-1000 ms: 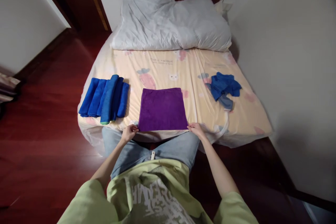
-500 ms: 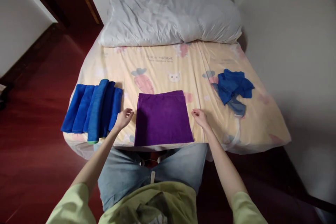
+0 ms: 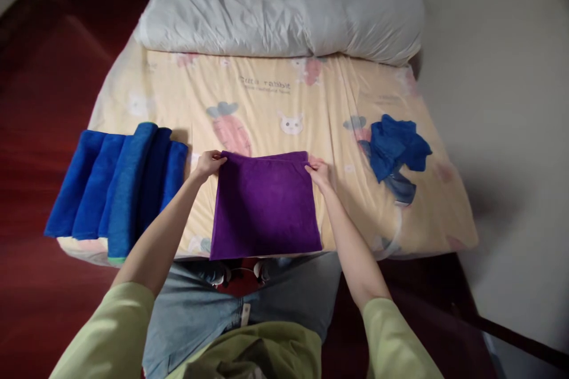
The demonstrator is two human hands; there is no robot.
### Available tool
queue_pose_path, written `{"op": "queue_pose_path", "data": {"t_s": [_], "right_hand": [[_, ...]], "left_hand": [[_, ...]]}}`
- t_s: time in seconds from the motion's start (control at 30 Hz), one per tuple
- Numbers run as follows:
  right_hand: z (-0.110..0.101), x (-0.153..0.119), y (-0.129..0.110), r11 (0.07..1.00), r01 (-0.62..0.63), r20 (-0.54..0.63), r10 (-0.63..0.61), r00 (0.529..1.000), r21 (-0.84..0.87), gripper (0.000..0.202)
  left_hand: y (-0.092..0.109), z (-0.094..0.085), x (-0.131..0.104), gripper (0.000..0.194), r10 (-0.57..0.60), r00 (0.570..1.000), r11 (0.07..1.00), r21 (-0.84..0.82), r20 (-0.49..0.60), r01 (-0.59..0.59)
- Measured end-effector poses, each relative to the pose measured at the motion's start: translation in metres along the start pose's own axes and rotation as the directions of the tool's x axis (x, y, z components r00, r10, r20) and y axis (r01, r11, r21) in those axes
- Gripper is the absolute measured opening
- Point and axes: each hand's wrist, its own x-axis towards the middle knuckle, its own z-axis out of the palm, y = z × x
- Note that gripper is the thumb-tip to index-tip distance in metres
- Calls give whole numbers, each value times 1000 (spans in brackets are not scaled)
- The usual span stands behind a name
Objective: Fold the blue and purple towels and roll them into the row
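Observation:
A folded purple towel point(image 3: 267, 207) lies flat near the front edge of the bed, its near side reaching the edge. My left hand point(image 3: 210, 164) pinches its far left corner between thumb and fingers. At the far right corner, my right hand point(image 3: 318, 173) grips the top layer in the same way. A second purple layer shows slightly beyond the held edge. Left of the towel, several rolled or folded blue towels point(image 3: 95, 183) lie side by side, with one blue roll point(image 3: 131, 189) resting on top.
A crumpled blue cloth heap point(image 3: 398, 148) lies on the right of the bed, with a grey-blue piece under it. A white quilt point(image 3: 280, 6) is bunched at the far end. The patterned yellow sheet point(image 3: 267, 112) covers the bed. A wall point(image 3: 502, 100) stands at right.
Both hands have moved from beside the purple towel to its far corners and closed on them. The view has tilted down and shifted slightly.

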Motion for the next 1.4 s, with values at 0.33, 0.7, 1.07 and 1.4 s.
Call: {"op": "queue_pose_path", "data": {"t_s": [0.33,0.7,1.07,1.4], "right_hand": [[0,-8,-17,1000,-26,-99,27,995,10,14],[-65,-80,-18,969,141,87,-162,983,203,49],[-215,-227,-43,954,133,396,-235,888,267,36],[-129,-127,-78,951,174,52,-193,980,254,51]], "left_hand": [[5,-2,-15,13,275,950,933,279,-150,-226],[-26,-29,-143,34,535,845,845,23,-5,-535],[-4,-114,-316,18,556,830,827,-136,53,-545],[13,-59,-181,53,204,978,862,-466,-45,-201]]}}
